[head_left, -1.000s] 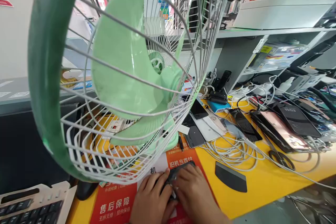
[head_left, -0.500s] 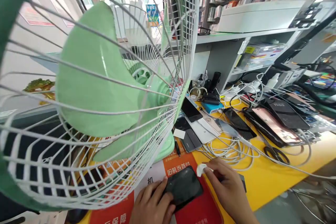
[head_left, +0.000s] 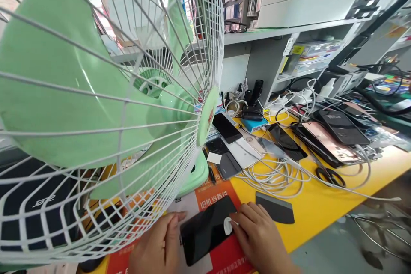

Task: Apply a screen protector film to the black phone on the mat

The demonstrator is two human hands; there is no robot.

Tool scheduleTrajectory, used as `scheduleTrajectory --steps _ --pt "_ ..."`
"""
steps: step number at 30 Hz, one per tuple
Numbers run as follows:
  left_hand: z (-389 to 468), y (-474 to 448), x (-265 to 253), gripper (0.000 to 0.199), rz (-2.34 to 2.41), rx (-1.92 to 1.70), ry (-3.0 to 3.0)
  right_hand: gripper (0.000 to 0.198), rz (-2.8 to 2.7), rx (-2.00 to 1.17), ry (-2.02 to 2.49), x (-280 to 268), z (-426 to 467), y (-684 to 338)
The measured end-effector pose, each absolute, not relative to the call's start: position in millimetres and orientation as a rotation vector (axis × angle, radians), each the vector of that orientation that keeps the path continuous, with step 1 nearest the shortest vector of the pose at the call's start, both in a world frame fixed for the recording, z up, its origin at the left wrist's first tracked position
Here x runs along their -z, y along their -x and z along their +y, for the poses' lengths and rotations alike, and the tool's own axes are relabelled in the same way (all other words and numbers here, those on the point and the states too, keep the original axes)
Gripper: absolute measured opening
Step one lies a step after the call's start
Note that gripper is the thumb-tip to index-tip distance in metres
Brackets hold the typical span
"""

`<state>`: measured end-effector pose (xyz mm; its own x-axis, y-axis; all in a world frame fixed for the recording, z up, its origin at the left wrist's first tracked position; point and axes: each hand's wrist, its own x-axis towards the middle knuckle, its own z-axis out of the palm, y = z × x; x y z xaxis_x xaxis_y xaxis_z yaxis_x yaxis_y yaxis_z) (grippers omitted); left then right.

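A black smartphone (head_left: 205, 233) lies screen up, at a slant, on the printed red and white mat (head_left: 221, 261). Against its left end is my left hand (head_left: 159, 244), fingers curled and thumb at the phone's edge, steadying it. My right hand (head_left: 257, 235) is closed in a pinch on a small piece of white tissue (head_left: 227, 226), which touches the right part of the screen. To the right of the mat lies a dark grey flat slab (head_left: 275, 207), perhaps a phone or a case.
A green desk fan (head_left: 180, 107) with a white wire cage fills the left side. Beyond the mat lie several phones (head_left: 227, 127), coiled white cables (head_left: 272, 180) and black-handled scissors (head_left: 330, 176). A dark laptop (head_left: 35, 205) stands behind the cage, a grey shelf (head_left: 266, 64) at the back.
My right hand has brought the tissue from beside the phone onto its screen. The left hand has shifted left and curled at the phone's end. The view has turned slightly.
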<state>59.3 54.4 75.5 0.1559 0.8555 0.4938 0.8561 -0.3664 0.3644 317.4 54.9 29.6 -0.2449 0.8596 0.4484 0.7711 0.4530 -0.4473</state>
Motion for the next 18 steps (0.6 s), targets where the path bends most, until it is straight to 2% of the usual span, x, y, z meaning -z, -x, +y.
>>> scheduleTrajectory --steps 8,14,18 --pt "104.2 -177.0 -124.9 0.027 -1.379 1.159 2.516 0.02 -2.024 -0.191 1.354 -25.8 52.1 -315.9" --pt "174.3 -276.4 -132.1 0.024 -1.06 0.996 2.714 0.019 -2.019 -0.156 1.324 -24.0 51.9 -314.5" --pt "179.6 -293.8 -131.5 0.022 -0.965 0.907 2.811 0.019 -2.0 -0.131 1.322 -21.5 50.4 -313.7"
